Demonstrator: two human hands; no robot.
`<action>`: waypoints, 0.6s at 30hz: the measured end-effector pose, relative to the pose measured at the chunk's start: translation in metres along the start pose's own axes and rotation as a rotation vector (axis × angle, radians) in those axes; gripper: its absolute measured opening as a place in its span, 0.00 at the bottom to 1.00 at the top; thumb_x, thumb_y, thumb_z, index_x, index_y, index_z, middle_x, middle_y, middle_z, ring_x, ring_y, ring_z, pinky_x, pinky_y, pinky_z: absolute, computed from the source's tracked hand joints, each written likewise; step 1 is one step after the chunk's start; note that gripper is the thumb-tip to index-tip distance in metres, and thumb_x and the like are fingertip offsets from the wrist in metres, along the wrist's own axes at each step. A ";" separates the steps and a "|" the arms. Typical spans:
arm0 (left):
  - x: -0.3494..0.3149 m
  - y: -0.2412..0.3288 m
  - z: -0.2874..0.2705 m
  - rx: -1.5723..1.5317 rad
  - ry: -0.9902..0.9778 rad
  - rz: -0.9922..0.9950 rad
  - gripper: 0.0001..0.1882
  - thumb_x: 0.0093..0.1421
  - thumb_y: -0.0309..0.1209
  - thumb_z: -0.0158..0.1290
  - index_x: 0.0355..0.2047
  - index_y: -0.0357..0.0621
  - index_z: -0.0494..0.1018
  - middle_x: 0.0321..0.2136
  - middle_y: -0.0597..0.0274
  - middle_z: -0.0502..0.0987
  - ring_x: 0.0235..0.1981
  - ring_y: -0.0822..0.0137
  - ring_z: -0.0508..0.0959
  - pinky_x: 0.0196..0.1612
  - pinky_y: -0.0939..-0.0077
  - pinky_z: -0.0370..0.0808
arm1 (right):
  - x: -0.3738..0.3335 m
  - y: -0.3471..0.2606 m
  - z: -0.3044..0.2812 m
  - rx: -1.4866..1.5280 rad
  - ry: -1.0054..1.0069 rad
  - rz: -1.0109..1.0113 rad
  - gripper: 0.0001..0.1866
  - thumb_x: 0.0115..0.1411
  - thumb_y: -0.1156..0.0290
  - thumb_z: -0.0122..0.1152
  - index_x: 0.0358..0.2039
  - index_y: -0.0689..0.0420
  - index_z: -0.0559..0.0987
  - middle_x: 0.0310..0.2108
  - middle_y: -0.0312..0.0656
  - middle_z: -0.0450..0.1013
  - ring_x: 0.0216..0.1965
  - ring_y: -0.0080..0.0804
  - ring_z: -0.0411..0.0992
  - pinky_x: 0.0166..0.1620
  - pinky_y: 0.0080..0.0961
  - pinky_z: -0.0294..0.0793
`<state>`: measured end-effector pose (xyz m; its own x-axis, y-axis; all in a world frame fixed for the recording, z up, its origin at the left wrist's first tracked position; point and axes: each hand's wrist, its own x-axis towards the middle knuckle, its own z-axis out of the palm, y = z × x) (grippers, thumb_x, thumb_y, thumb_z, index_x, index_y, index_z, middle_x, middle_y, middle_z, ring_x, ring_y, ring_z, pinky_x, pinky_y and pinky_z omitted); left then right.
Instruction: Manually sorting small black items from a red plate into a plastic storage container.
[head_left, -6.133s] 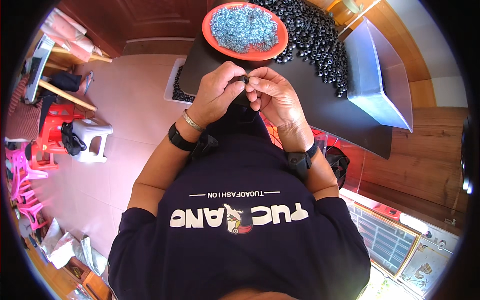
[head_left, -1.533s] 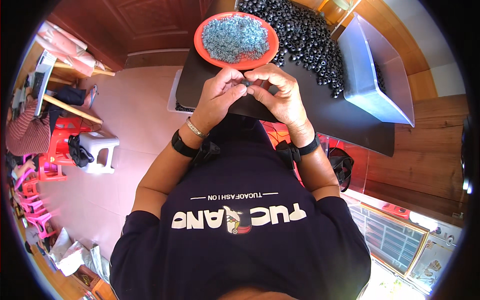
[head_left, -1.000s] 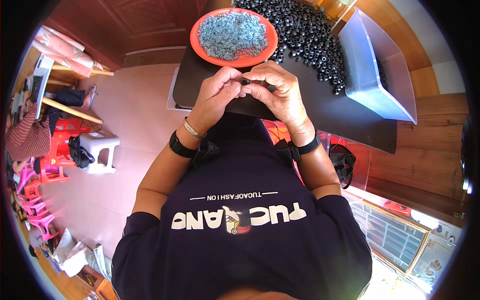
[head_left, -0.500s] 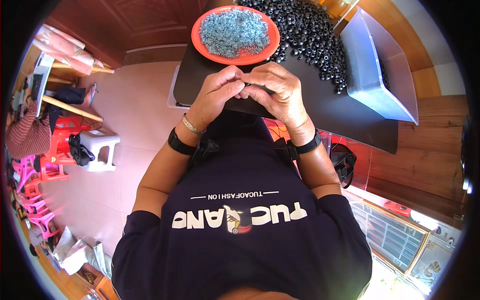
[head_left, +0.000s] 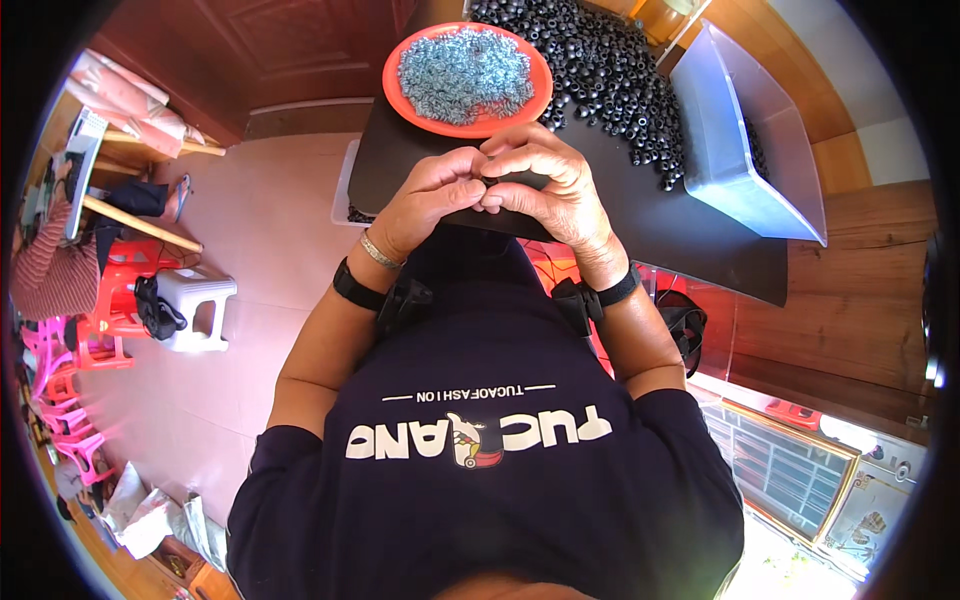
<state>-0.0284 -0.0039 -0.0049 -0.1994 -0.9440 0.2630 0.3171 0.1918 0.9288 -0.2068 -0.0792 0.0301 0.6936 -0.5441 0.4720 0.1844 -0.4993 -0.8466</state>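
My left hand [head_left: 436, 192] and my right hand [head_left: 556, 182] meet over the near edge of the dark table. Both sets of fingertips pinch a small black part [head_left: 489, 182], mostly hidden between them. It resembles the pieces in the pile of small black round parts [head_left: 610, 80] at the far right of the table. Just beyond my hands stands an orange-red plate [head_left: 398, 98], heaped with small silvery coils that look like springs [head_left: 465, 75].
A translucent plastic bin [head_left: 715, 150] lies tipped on its side at the right, some black parts inside. The dark tabletop [head_left: 690, 225] ends close to my body. On the left are a white stool [head_left: 200, 300], red stools and another person's striped sleeve [head_left: 60, 280].
My hands have shifted slightly, and the right fingers arch higher, showing more of the dark part. The plate, pile and bin sit a little differently in the picture as the view moved.
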 end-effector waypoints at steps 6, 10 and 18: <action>-0.003 0.001 -0.002 0.029 0.035 -0.021 0.12 0.63 0.35 0.51 0.38 0.36 0.72 0.30 0.64 0.74 0.34 0.74 0.74 0.41 0.78 0.71 | 0.009 -0.014 -0.005 -0.089 -0.095 -0.030 0.18 0.45 0.75 0.74 0.38 0.55 0.81 0.40 0.39 0.75 0.44 0.29 0.73 0.49 0.28 0.73; -0.005 -0.002 0.001 0.111 0.131 0.010 0.11 0.63 0.33 0.51 0.38 0.36 0.71 0.29 0.64 0.74 0.32 0.74 0.74 0.40 0.79 0.71 | 0.034 -0.023 -0.030 -0.309 -0.125 0.115 0.11 0.51 0.74 0.70 0.36 0.58 0.81 0.37 0.39 0.76 0.40 0.28 0.74 0.43 0.27 0.72; -0.003 -0.006 0.007 0.228 0.198 0.033 0.10 0.63 0.33 0.52 0.35 0.36 0.71 0.27 0.67 0.73 0.30 0.78 0.72 0.36 0.81 0.70 | 0.083 0.022 -0.032 -0.944 -0.380 0.022 0.07 0.53 0.69 0.62 0.33 0.55 0.82 0.32 0.42 0.76 0.34 0.41 0.75 0.39 0.31 0.74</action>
<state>-0.0362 -0.0005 -0.0099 -0.0006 -0.9660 0.2587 0.0995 0.2574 0.9612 -0.1668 -0.1570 0.0581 0.8959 -0.3913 0.2104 -0.3416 -0.9095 -0.2369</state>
